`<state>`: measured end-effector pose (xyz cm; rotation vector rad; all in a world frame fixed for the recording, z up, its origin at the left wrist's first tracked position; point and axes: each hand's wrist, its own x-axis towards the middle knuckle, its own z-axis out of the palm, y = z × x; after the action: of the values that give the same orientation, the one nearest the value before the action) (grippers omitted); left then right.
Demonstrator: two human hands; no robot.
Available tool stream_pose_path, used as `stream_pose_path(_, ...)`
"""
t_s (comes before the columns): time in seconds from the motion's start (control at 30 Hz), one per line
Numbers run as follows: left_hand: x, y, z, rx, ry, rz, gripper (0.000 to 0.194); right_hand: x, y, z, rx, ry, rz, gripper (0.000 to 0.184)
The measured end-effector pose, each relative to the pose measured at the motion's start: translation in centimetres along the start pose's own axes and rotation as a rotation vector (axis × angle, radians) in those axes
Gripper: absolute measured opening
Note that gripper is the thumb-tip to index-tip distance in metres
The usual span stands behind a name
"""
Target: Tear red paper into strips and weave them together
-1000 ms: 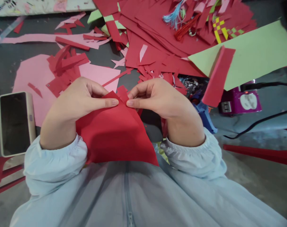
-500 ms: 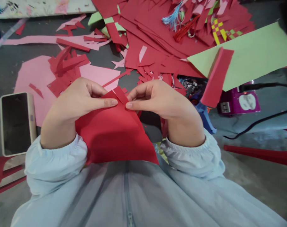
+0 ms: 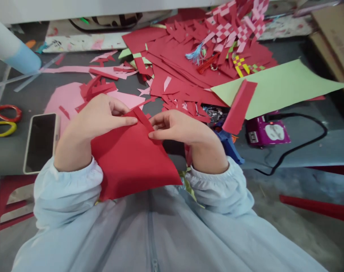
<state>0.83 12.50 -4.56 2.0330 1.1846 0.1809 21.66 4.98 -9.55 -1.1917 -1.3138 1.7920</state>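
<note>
A red sheet of paper [image 3: 132, 158] hangs between my hands, its near edge by my jacket front. Along its upper right edge runs a narrow folded strip [image 3: 142, 120]. My left hand [image 3: 101, 115] pinches the upper corner, thumb on top and fingers curled behind. With thumb and fingers closed, my right hand [image 3: 177, 128] grips the same folded edge lower down on the right. The fingertips under the paper are partly hidden. Behind the hands lie red paper scraps [image 3: 96, 88] on a pink sheet [image 3: 61, 94].
A phone [image 3: 41, 141] and scissors [image 3: 4, 120] lie on the left. Stacked red paper [image 3: 177, 64], a green sheet [image 3: 279, 90] and a rolled red piece [image 3: 240, 107] spread behind and right. A purple power adapter [image 3: 270, 130] with a black cable [image 3: 302, 155] sits at right.
My right hand has slid down along the folded edge, away from my left, and more of the strip shows. The view has tilted up, bringing the scissors and a blue-white cylinder into sight.
</note>
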Motion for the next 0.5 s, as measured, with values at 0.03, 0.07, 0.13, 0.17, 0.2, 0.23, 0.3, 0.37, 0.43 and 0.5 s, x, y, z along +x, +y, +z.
stream_pose_path(0.03, -0.2, 0.3, -0.2, 0.030, 0.005, 0.003, 0.024, 0.0, -0.1, 0.1, -0.020, -0.043, -0.004, 0.006)
stream_pose_path(0.07, -0.5, 0.7, -0.3, 0.066, 0.011, 0.001, 0.024, 0.0, -0.1, 0.1, -0.033, -0.079, -0.013, 0.006)
stream_pose_path(0.13, -1.1, 1.7, -0.8, 0.131, 0.077, -0.021, 0.025, 0.1, 0.0, 0.3, -0.027, -0.106, -0.046, 0.010)
stream_pose_path(0.17, -1.5, 2.3, -1.0, 0.173, 0.145, -0.034, 0.026, 0.1, 0.1, 0.4, -0.016, -0.091, -0.059, 0.012)
stream_pose_path(0.2, -2.0, 3.0, -1.3, 0.224, 0.226, -0.053, 0.028, 0.2, 0.2, 0.4, 0.011, -0.048, -0.082, 0.015)
stream_pose_path(0.23, -2.6, 3.7, -1.5, 0.288, 0.314, -0.075, 0.031, 0.4, 0.3, 0.5, 0.052, 0.007, -0.102, 0.017)
stream_pose_path(0.3, -4.0, 5.0, -2.1, 0.451, 0.471, -0.122, 0.037, 0.6, 0.5, 0.6, 0.185, 0.114, -0.110, 0.024)
stream_pose_path(0.37, -5.6, 6.2, -2.5, 0.591, 0.578, -0.154, 0.039, 0.8, 0.5, 0.6, 0.305, 0.220, -0.144, 0.032)
stream_pose_path(0.43, -7.2, 7.3, -2.9, 0.700, 0.666, -0.172, 0.038, 1.0, 0.4, 0.7, 0.401, 0.309, -0.205, 0.038)
stream_pose_path(0.5, -8.6, 8.2, -3.0, 0.783, 0.709, -0.195, 0.037, 1.0, 0.2, 0.8, 0.497, 0.371, -0.270, 0.039)
